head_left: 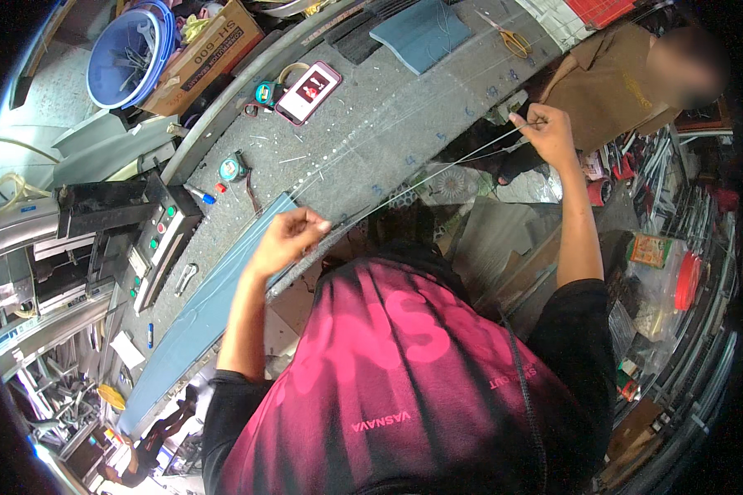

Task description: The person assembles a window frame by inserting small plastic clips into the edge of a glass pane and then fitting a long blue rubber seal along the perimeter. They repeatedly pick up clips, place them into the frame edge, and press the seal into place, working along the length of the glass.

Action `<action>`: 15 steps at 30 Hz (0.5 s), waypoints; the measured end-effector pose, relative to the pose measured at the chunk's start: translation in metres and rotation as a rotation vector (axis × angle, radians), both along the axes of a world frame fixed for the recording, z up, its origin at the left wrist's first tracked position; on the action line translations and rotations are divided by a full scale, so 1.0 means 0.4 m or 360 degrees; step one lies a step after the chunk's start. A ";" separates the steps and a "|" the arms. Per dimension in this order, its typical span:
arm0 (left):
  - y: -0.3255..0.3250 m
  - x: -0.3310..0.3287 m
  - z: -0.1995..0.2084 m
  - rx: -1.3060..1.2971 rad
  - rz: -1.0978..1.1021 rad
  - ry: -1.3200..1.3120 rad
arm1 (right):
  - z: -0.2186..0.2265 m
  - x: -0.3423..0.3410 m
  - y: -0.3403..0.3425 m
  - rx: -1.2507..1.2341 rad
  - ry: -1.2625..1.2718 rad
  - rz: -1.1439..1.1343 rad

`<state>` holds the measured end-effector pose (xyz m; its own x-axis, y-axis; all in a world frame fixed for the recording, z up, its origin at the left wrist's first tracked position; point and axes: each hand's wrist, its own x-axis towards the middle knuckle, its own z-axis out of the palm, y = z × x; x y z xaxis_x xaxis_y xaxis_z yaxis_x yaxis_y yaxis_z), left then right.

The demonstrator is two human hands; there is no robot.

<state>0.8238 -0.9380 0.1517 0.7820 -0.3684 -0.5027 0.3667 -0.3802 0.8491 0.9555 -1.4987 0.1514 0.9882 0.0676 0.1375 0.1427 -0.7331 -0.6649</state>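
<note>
My right hand [546, 136], raised past the bench's near edge, pinches a thin pale cord [479, 153]. The cord slants down and left, toward the fingertips of my left hand [289, 239]. Those fingers are closed in a pinch above the bench edge, and the cord seems to run into them. Beneath the left hand and forearm lies a long, pleated blue-grey strip of sheet material [206, 301] with thin threads along it. It stretches down the bench to the lower left.
On the grey bench [355, 157] lie a phone [309, 92], tape measures [233, 167], scissors [513, 41], a wrench [186, 279] and a folded blue-grey piece [421, 35]. A button panel [163, 239] borders it at left. Another person in brown [615, 78] is at upper right.
</note>
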 end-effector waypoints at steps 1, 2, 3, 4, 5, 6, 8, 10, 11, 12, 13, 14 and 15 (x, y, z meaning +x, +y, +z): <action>-0.067 -0.020 -0.019 0.0213 0.0093 -0.0500 | 0.012 0.008 -0.012 0.0039 -0.0058 0.0013; -0.104 -0.047 -0.021 0.0376 0.0114 -0.0672 | 0.023 0.017 -0.023 0.0121 -0.0034 -0.0047; -0.140 -0.055 -0.029 0.0451 0.0031 -0.0808 | 0.040 0.026 -0.041 0.0015 -0.0066 -0.0090; -0.178 -0.056 -0.041 0.0465 0.0006 -0.1103 | 0.062 0.035 -0.062 -0.0068 -0.0100 -0.0106; -0.210 -0.059 -0.051 0.0489 -0.0018 -0.1423 | 0.080 0.041 -0.080 -0.0162 -0.0133 -0.0143; -0.232 -0.070 -0.057 0.0584 -0.0031 -0.1477 | 0.095 0.044 -0.094 -0.0230 -0.0185 -0.0185; -0.250 -0.087 -0.064 0.0402 0.0062 -0.1081 | 0.111 0.044 -0.113 -0.0204 -0.0169 -0.0227; -0.248 -0.095 -0.070 0.0270 0.0090 -0.0700 | 0.116 0.036 -0.127 -0.0122 -0.0215 -0.0287; -0.236 -0.087 -0.075 0.0300 0.0032 -0.0660 | 0.119 0.034 -0.133 -0.0270 -0.0231 -0.0325; -0.226 -0.084 -0.077 0.0277 0.0035 -0.0739 | 0.114 0.029 -0.134 -0.0232 -0.0292 -0.0306; -0.218 -0.076 -0.077 0.0276 0.0036 -0.0827 | 0.112 0.027 -0.136 -0.0185 -0.0369 -0.0276; -0.211 -0.068 -0.075 0.0319 -0.0015 -0.0858 | 0.110 0.025 -0.135 -0.0098 -0.0303 -0.0363; -0.210 -0.062 -0.072 0.0309 -0.0019 -0.0919 | 0.110 0.021 -0.137 -0.0004 -0.0250 -0.0430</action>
